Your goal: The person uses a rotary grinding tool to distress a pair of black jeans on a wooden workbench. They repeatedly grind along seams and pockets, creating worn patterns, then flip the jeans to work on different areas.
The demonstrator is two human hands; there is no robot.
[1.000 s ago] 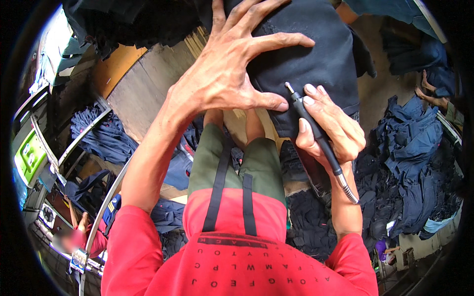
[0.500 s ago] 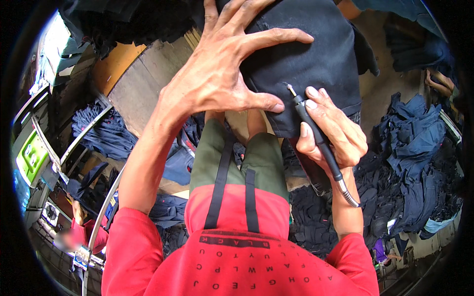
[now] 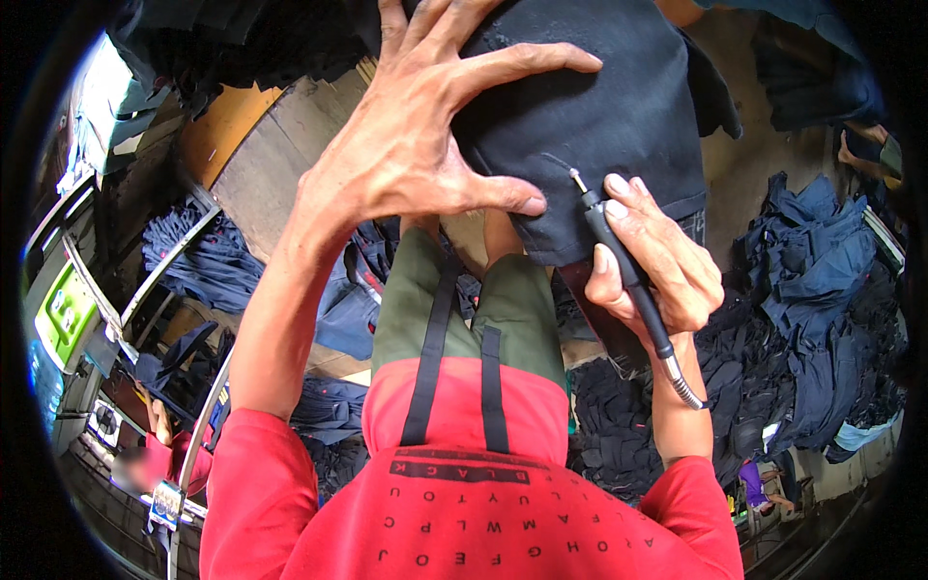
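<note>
A dark denim garment (image 3: 628, 106) is spread out in front of me at the top of the view. My left hand (image 3: 416, 135) lies on its left part with the fingers spread wide, the thumb near the lower edge. In my right hand (image 3: 662, 256) is a black pen-shaped rotary tool (image 3: 619, 242), gripped between thumb and fingers. Its thin tip meets the cloth, where a short pale curved mark (image 3: 559, 160) shows beside it. A metal spring sleeve (image 3: 688, 389) covers the tool's lower end, at my wrist.
Piles of dark jeans (image 3: 812, 261) lie at the right, with more denim heaps (image 3: 208, 256) at the left. Black cloth (image 3: 242, 48) hangs at the upper left. Other people sit at the lower left and right edges. A green plastic object (image 3: 68, 314) stands by metal rails.
The tool's tip has shifted slightly right along the cloth, and a longer pale mark shows behind it. My left hand has slid a little to the left and up.
</note>
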